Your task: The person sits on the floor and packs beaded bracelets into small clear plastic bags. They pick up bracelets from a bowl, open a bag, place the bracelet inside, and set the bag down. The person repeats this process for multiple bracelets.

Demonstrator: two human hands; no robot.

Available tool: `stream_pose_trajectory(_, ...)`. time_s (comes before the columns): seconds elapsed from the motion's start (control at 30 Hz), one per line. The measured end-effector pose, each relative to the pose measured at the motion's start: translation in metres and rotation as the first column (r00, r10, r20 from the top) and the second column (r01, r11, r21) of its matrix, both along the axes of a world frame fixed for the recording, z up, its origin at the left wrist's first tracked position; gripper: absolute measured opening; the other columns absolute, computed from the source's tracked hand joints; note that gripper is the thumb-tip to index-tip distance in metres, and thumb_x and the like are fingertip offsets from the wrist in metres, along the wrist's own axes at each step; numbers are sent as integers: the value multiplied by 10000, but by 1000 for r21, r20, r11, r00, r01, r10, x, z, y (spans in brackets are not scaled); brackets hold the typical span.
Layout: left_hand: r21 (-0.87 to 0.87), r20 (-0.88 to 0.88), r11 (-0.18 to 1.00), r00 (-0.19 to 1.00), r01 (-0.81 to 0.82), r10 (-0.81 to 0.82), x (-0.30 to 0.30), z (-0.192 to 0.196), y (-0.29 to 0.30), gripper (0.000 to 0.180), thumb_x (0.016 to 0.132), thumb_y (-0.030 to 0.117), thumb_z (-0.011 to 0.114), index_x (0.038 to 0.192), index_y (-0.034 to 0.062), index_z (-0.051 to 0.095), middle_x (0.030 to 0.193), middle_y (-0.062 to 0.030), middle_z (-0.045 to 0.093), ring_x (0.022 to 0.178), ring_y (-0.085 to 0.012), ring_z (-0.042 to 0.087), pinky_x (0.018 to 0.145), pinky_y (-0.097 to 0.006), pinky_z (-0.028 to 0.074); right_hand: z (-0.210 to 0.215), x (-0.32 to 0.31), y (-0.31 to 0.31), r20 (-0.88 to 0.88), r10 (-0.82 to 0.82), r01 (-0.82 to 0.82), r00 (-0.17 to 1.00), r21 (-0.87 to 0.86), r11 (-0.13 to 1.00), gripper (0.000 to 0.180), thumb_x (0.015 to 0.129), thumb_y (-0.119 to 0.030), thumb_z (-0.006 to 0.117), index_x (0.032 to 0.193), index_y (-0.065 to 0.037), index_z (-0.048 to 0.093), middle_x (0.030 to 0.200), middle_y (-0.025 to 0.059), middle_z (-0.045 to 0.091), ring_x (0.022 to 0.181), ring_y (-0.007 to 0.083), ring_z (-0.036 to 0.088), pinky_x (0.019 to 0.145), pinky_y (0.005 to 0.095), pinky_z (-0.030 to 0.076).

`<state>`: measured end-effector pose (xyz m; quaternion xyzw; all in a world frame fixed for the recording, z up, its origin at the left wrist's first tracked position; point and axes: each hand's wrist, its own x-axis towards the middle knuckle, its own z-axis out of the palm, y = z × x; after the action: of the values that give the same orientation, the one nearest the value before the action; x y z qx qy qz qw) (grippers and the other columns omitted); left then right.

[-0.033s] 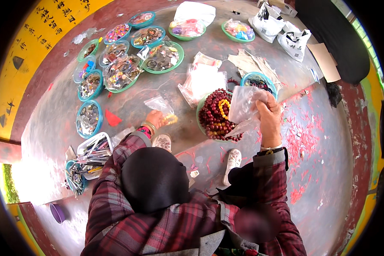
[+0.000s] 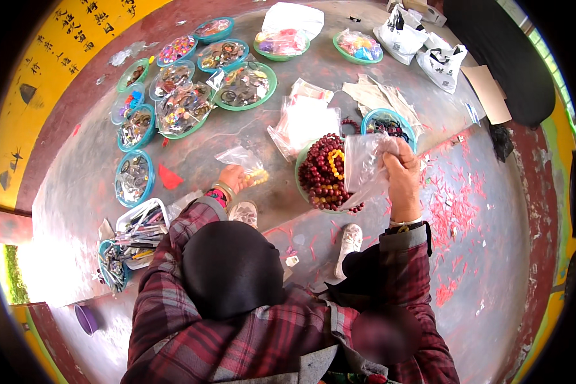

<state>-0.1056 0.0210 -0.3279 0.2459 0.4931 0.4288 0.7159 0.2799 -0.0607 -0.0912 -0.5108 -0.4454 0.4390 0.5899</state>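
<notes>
My left hand (image 2: 233, 179) is closed on a small clear plastic bag (image 2: 238, 155) with yellow beads (image 2: 257, 176) at its lower end. Out to the right, my right hand (image 2: 402, 169) pinches another clear plastic bag (image 2: 363, 168), which looks flat. That bag hangs over the right side of a green basin heaped with dark red bead strings (image 2: 320, 171). A yellow bead string (image 2: 336, 164) rests on top of the red ones. Just behind the right hand, a blue basin (image 2: 413, 131) holds dark strings, partly hidden.
Flat clear bags (image 2: 308, 121) lie beyond the bead basin. Several basins of small packed goods, including a green one (image 2: 272, 83), spread over the far left floor. A white basket (image 2: 125, 221) of pens stands left. White carrier bags (image 2: 400, 38) sit far right; red scraps (image 2: 451, 211) litter the right.
The bag in my right hand has swung slightly and hangs a little lower. My left hand and its bag have barely shifted.
</notes>
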Motion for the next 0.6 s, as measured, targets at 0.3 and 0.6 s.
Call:
stream_pose_trajectory(0.3,143,538,990,838,13,-88,44,123,16,231,848,132,500,1024,-15,516,1179,-223,530,1044,-323,559,825,-353,524,-3,-56,-8,120,446,-348,887,-461,816,243,880,-223,563,836,-12,676,666,-18,590,539,49,509,497,206,405)
stream_pose_trajectory(0.6,325,524,903,741,280,-419,130,237,-1,356,861,91,481,1206,18,433,1231,-207,494,1061,-293,551,807,-315,529,-27,-75,-6,-511,193,-287,838,-112,951,323,884,-151,570,1160,14,542,1059,50,590,919,109,549,787,242,446)
